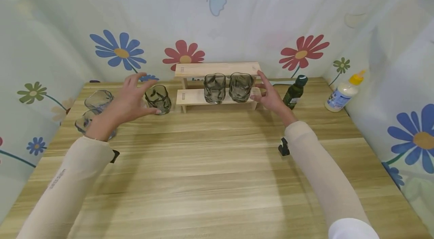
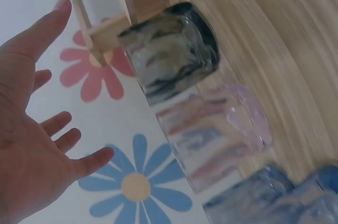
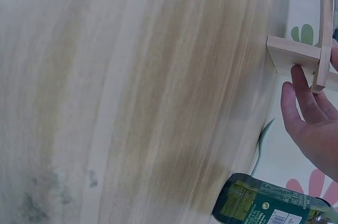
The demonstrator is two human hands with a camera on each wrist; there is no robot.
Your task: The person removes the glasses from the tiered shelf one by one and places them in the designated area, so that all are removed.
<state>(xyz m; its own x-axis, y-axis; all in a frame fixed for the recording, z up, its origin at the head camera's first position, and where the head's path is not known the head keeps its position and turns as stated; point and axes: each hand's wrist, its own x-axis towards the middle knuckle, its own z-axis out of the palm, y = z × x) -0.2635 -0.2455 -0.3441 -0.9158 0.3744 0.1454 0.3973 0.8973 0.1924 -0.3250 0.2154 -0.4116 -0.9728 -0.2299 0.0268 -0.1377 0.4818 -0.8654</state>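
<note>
The left hand [image 1: 127,99] is spread wide, fingers and thumb well parted and gripping nothing; in the head view its thumb overlaps a dark glass [image 1: 159,98] standing on the table [image 1: 203,178], but the left wrist view shows a gap between hand and glass. The right hand [image 1: 271,98], its fingers extended, is at the right end of the wooden shelf [image 1: 217,69], forefinger by the upper board and thumb by the lower; exactly where it presses is hard to tell. Two more dark glasses, a left one [image 1: 215,90] and a right one [image 1: 240,88], stand upright on the lower board, just beside each other, towards that hand. Beyond the left hand, a pinkish glass [image 2: 214,137] is next to the dark one, with bluish glasses [image 1: 99,99] farther left. Right of the shelf stands a green bottle [image 1: 294,93], then a glue bottle [image 1: 342,94] with a yellow cap. Behind hangs a flowered curtain [image 1: 234,35].
</note>
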